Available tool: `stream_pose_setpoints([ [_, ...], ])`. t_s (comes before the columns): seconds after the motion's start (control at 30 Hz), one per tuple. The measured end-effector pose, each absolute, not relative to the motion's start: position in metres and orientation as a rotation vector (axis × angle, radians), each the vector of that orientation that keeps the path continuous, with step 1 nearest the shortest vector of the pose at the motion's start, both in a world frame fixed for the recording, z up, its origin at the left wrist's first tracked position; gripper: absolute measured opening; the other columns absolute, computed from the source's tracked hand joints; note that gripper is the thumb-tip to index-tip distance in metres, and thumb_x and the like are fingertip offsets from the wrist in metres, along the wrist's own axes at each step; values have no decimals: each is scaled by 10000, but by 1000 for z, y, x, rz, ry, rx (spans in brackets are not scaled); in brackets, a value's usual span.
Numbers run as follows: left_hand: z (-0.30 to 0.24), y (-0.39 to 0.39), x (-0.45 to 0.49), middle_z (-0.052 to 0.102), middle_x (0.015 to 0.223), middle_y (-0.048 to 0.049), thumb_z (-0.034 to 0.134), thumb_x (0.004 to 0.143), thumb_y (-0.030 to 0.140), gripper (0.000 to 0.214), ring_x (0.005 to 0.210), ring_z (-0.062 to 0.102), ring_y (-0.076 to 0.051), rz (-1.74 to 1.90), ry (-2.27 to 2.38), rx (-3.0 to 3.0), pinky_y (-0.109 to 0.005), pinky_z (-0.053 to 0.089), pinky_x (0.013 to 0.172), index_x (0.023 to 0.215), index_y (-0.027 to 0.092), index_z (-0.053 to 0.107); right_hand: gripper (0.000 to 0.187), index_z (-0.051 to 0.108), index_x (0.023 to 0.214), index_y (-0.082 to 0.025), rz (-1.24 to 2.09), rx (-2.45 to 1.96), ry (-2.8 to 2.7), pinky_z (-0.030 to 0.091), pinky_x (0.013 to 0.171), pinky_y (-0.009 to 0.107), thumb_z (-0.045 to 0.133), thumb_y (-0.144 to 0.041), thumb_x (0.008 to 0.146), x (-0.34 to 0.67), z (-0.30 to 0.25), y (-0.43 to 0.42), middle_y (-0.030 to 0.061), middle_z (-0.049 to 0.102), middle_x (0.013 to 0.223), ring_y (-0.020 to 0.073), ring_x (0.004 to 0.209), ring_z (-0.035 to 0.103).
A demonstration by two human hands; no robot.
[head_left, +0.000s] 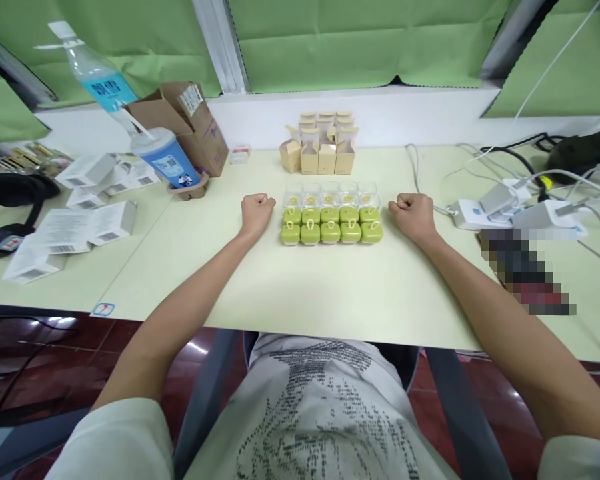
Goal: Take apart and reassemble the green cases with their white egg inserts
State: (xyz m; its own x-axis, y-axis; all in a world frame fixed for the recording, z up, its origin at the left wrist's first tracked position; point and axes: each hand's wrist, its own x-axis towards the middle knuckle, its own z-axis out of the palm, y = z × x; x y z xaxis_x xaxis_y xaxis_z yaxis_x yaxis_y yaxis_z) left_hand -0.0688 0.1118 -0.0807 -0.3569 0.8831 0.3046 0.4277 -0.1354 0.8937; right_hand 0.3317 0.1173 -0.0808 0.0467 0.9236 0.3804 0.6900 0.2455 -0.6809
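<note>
Both my hands rest on the pale table as closed fists with nothing in them. My left hand lies just left of a block of small green cases, set in two rows. My right hand lies just right of that block. Behind the green cases stands a row of clear plastic lids or boxes with yellow marks. Farther back, near the wall, several small tan cardboard boxes stand in a cluster, some with open flaps.
At the left are a blue cup in a holder, a water bottle, a brown carton, white labelled boxes and black headphones. At the right lie a white power strip with chargers and cables.
</note>
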Motion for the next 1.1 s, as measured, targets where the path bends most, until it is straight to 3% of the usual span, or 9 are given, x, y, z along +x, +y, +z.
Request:
stream_pose_setpoints([
  [0.47,-81,111,-68,155,581,61,660,813,24,568,602,146,-125,1482,1715,1461,-352,143,637,538,239,212,566,205,595,-279,359,-1543,-1684,256,668,369,691,-108,829,329,-77,115,-70,180,589,148,650,191],
  [0.7,-78,109,-68,217,581,66,696,827,25,565,594,222,-123,1475,1770,1508,-347,209,635,558,237,247,507,279,576,-266,312,-1491,-1658,277,642,377,729,-152,780,334,-83,119,-48,246,550,143,606,258],
  [0.9,-79,112,-68,178,576,70,708,853,22,606,599,171,-123,1488,1775,1455,-365,173,640,544,238,232,581,180,586,-280,359,-1533,-1610,264,659,374,677,-61,794,333,-84,120,-61,157,606,141,639,184],
  [1.0,-81,115,-69,232,579,70,726,878,34,579,605,219,-125,1505,1738,1455,-355,210,643,558,230,285,479,288,631,-278,311,-1475,-1581,323,681,375,690,-65,784,334,-87,123,-55,288,617,148,636,277],
  [1.1,-81,117,-70,406,623,62,747,973,126,483,646,369,-137,1535,1705,1462,-325,328,691,618,226,435,276,497,837,-283,454,-1327,-1409,443,707,365,718,-129,778,332,-92,129,-28,539,734,181,688,516],
])
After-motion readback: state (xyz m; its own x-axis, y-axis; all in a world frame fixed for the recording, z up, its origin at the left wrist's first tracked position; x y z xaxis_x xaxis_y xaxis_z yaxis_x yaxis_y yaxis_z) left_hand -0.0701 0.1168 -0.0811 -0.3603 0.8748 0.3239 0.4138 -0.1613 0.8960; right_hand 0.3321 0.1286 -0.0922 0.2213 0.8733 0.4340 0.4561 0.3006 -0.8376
